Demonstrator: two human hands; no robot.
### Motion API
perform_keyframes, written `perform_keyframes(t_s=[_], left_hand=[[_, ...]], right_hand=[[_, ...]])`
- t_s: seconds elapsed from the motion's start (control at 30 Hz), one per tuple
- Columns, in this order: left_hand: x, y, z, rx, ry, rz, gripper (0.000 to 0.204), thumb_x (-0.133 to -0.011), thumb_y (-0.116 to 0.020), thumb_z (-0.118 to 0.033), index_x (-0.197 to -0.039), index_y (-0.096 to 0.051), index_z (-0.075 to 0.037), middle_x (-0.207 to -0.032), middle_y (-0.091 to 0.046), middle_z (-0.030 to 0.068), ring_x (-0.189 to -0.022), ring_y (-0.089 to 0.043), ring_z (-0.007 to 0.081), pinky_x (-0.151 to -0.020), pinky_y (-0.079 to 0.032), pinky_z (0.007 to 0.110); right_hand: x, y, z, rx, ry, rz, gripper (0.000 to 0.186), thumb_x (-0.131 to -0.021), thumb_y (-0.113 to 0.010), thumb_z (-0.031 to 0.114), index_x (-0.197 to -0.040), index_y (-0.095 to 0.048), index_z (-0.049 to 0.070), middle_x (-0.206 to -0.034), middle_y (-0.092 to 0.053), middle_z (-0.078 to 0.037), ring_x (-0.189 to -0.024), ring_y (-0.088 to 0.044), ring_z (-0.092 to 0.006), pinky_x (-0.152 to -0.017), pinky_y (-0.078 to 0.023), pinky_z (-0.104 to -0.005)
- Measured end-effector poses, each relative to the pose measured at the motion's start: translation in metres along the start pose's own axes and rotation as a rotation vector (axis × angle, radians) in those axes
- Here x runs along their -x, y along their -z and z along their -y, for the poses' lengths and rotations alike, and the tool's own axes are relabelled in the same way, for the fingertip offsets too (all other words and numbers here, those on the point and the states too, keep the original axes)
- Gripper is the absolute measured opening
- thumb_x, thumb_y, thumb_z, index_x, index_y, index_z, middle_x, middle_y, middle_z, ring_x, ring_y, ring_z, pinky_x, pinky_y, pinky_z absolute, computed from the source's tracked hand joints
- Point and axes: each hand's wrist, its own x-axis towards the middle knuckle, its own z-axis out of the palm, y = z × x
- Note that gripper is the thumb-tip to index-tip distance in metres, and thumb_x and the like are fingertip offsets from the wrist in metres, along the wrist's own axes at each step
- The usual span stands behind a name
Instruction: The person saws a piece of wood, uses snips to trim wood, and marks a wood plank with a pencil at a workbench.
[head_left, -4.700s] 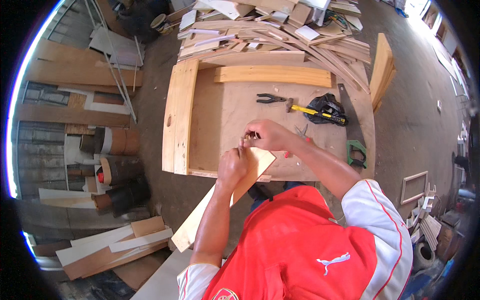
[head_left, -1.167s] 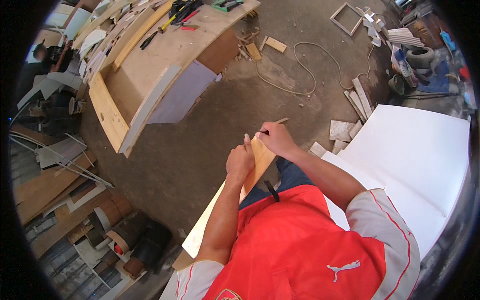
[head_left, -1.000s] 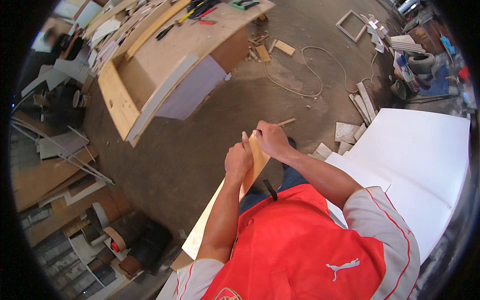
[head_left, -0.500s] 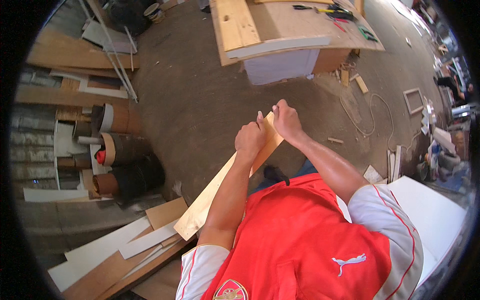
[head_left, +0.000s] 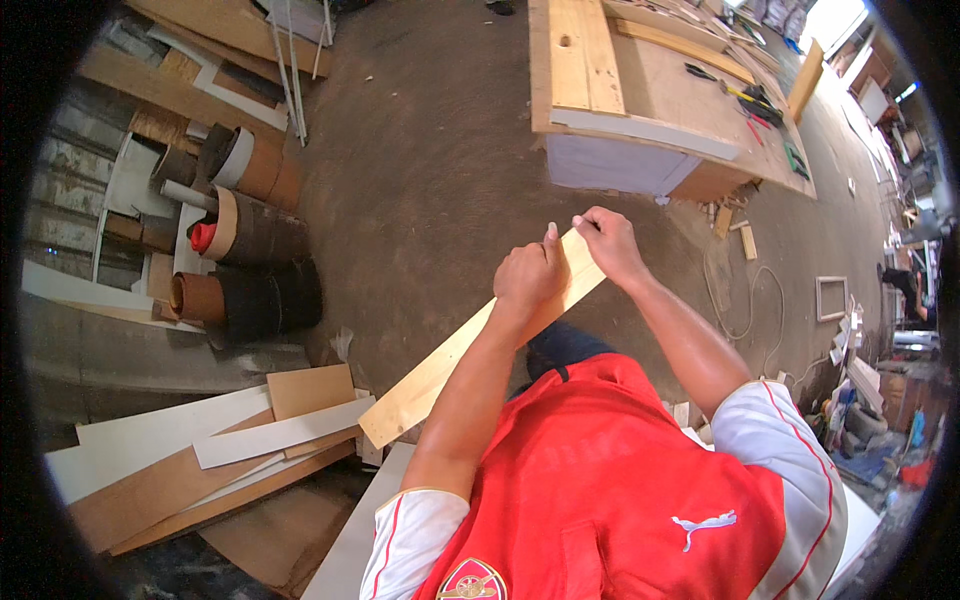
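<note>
A long pale wooden plank (head_left: 440, 375) slants across in front of me, its low end out past my left forearm. My left hand (head_left: 530, 272) is closed around it a little below its upper end, thumb up. At that upper end my right hand (head_left: 608, 243) grips the corner, fingers bent over the edge. Both hands hold the plank above the floor, close to my body. The undersides of my fingers are hidden by the plank.
Ahead stands a workbench (head_left: 640, 122) with planks, pliers (head_left: 700, 72) and other hand tools. Rolls of sheet material (head_left: 265, 300) stand at the left, above stacked boards (head_left: 230, 470). A cable (head_left: 750, 310), wood offcuts (head_left: 748, 242) and a small frame (head_left: 831, 298) lie on the floor at right.
The view has turned, so the workbench now sits further right and lower. Both hands keep their hold on the plank, which has shifted slightly right in the picture.
</note>
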Motion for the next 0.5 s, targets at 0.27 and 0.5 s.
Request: perform_keyframes(t_s=[0.27,0.5], left_hand=[[-0.092,0.037,0.002,0.068,0.021,0.032,0.081,-0.109,-0.023,-0.055,-0.1,-0.078,0.004,-0.105,-0.071,0.0353,-0.106,-0.066,0.0538,-0.098,-0.051,0.056],[-0.169,0.077,-0.007,0.48,-0.159,0.034,0.08,-0.11,-0.029,-0.055,-0.089,-0.072,0.009,-0.09,-0.07,0.0339,-0.089,-0.068,0.0511,-0.084,-0.051,0.053]], right_hand=[[-0.09,-0.014,-0.004,-0.634,-0.363,0.172,0.018,-0.102,-0.062,0.015,-0.11,-0.071,0.0,-0.091,-0.072,-0.003,-0.08,-0.067,-0.0114,-0.074,-0.054,-0.0277],[-0.145,-0.025,-0.006,-0.932,-0.292,0.237,0.029,-0.103,-0.064,0.024,-0.124,-0.067,0.004,-0.105,-0.073,-0.003,-0.096,-0.07,-0.013,-0.088,-0.056,-0.0305]])
